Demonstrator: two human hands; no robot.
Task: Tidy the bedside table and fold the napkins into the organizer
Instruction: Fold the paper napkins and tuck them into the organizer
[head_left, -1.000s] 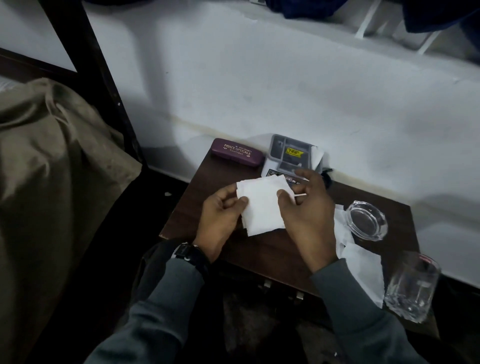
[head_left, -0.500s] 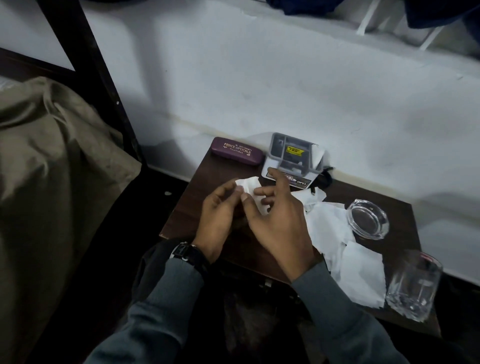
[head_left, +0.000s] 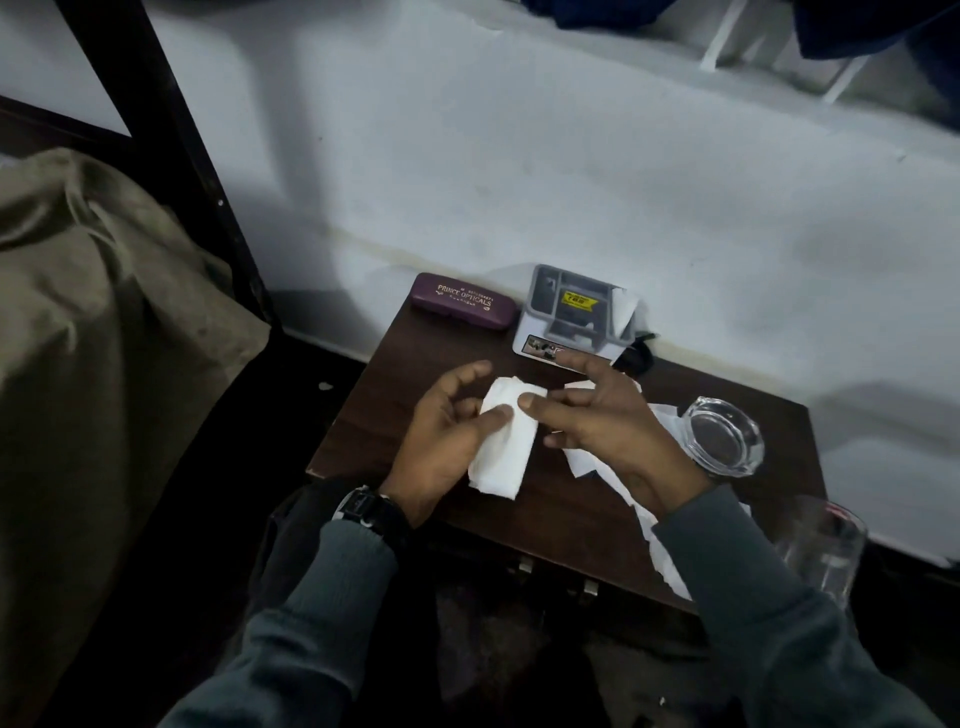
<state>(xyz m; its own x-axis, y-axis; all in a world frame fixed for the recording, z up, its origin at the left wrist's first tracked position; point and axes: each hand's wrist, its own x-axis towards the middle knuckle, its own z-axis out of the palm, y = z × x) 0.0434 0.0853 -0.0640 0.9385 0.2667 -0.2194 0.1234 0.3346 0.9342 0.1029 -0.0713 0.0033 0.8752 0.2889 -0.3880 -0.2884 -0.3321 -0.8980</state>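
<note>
A white napkin (head_left: 505, 446), folded into a narrow strip, lies over the dark wooden bedside table (head_left: 395, 374). My left hand (head_left: 441, 441) grips its left edge between thumb and fingers. My right hand (head_left: 613, 421) hovers at its right, fingers spread, one fingertip touching the strip's upper edge. Loose unfolded napkins (head_left: 660, 540) lie under and beyond my right wrist. The grey organizer (head_left: 574, 314) stands at the table's back edge with a white napkin tucked in its right compartment.
A maroon glasses case (head_left: 464, 301) lies left of the organizer. A glass ashtray (head_left: 724, 436) sits at the right, a drinking glass (head_left: 823, 545) at the front right corner. An olive blanket (head_left: 93, 338) covers the bed at left, behind a dark bed post.
The napkin went from an open square held in both hands to a narrow folded strip. My right hand has drawn back to the right of it.
</note>
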